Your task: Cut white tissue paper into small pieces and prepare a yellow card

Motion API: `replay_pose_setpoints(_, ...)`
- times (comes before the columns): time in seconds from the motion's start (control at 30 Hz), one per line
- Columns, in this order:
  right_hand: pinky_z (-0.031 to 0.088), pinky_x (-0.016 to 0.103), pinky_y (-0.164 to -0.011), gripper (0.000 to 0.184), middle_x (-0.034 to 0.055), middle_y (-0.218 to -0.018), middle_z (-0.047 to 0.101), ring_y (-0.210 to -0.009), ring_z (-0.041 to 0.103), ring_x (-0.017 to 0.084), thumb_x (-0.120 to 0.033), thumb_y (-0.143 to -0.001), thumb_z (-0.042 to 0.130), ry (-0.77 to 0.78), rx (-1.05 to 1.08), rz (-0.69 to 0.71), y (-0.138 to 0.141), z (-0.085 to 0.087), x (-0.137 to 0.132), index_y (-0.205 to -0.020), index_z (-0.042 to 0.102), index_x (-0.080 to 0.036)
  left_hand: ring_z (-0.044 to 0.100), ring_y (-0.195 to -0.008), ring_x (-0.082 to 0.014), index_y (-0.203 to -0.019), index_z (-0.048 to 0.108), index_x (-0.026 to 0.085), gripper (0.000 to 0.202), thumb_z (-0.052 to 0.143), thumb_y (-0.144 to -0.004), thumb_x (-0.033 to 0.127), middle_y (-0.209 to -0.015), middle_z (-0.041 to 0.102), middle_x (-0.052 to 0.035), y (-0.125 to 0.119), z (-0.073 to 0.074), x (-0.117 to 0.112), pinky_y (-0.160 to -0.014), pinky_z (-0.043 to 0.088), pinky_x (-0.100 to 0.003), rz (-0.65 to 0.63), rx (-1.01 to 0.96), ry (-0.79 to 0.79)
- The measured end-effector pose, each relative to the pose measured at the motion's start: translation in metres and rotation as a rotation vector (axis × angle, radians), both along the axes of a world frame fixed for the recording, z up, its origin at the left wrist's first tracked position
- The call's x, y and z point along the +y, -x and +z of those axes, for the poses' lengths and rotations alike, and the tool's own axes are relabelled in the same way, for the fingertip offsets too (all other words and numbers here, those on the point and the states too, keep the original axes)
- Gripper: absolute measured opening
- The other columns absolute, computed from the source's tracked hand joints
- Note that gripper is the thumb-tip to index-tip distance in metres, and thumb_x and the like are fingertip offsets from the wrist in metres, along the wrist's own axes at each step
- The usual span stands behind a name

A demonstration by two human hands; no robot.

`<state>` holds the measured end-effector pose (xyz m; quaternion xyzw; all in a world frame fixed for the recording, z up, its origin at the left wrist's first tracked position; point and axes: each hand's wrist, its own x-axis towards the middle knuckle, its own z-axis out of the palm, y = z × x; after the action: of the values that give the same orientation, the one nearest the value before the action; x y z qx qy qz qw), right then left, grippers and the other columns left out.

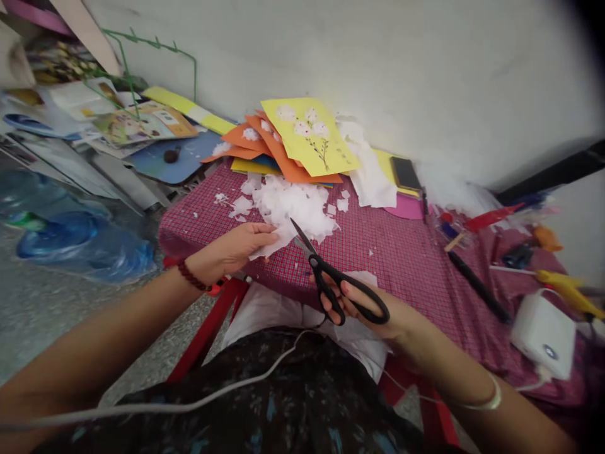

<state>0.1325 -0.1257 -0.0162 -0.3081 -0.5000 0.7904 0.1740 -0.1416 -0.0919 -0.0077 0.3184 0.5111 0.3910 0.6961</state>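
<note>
My right hand (359, 304) grips black-handled scissors (331, 274), fingers through the loops, blades pointing up-left toward a piece of white tissue paper (273, 244). My left hand (236, 247) pinches that white piece at the near edge of a low table covered in red checked cloth (397, 246). Just beyond it lies a heap of cut white paper scraps (293, 202). A yellow card with white paper flowers (309, 135) rests on orange sheets (265, 145) at the back.
A black phone (405, 172), a black pen (477, 287), a white box with a cable (543, 334) and a yellow glue gun (570, 290) lie at right. Magazines (137, 123) and blue water bottles (75, 243) clutter the floor at left. A wall stands behind.
</note>
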Motion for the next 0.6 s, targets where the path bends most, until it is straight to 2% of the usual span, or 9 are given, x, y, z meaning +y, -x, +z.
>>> replay_pose_setpoints(0.13, 0.036, 0.025, -0.055, 0.049, 0.0014, -0.076, 0.059, -0.061, 0.054, 0.01, -0.065, -0.087, 0.062, -0.06, -0.04, 0.026, 0.008, 0.005, 0.015, -0.086, 0.061, -0.016, 0.053, -0.046, -0.0069, -0.074, 0.068, 0.011, 0.003, 0.071, -0.077, 0.012, -0.062, 0.066, -0.0008, 0.015, 0.003, 0.003, -0.046, 0.043, -0.018, -0.021, 0.029, 0.014)
replay_pose_setpoints(0.3, 0.033, 0.026, -0.052, 0.056, 0.0008, -0.078, 0.059, -0.058, 0.053, 0.01, -0.07, -0.081, 0.065, 0.0, -0.053, -0.026, 0.016, 0.005, 0.03, -0.099, 0.06, -0.017, 0.058, -0.05, -0.0079, -0.08, 0.068, 0.013, 0.007, 0.07, -0.076, 0.008, -0.067, 0.069, -0.0014, 0.015, 0.009, 0.011, -0.049, 0.047, -0.018, 0.038, 0.04, 0.074)
replay_pose_setpoints(0.47, 0.031, 0.025, -0.049, 0.052, 0.0006, -0.075, 0.058, -0.053, 0.051, 0.008, -0.068, -0.085, 0.06, -0.034, -0.048, -0.027, 0.017, 0.003, 0.039, -0.083, 0.056, -0.016, 0.059, -0.049, -0.0087, -0.078, 0.068, 0.014, 0.007, 0.066, -0.079, 0.007, -0.066, 0.07, -0.0005, 0.008, 0.016, 0.025, -0.05, 0.048, -0.019, 0.0, 0.055, 0.093)
replay_pose_setpoints(0.6, 0.025, 0.023, -0.043, 0.049, -0.0021, -0.071, 0.057, -0.045, 0.046, 0.005, -0.064, -0.084, 0.066, -0.014, -0.084, -0.097, 0.017, 0.003, 0.042, -0.088, 0.054, -0.017, 0.062, -0.055, -0.0093, -0.087, 0.071, 0.015, 0.011, 0.073, -0.076, 0.014, -0.075, 0.072, -0.0019, 0.012, 0.011, 0.034, -0.053, 0.048, -0.019, -0.06, 0.066, 0.032)
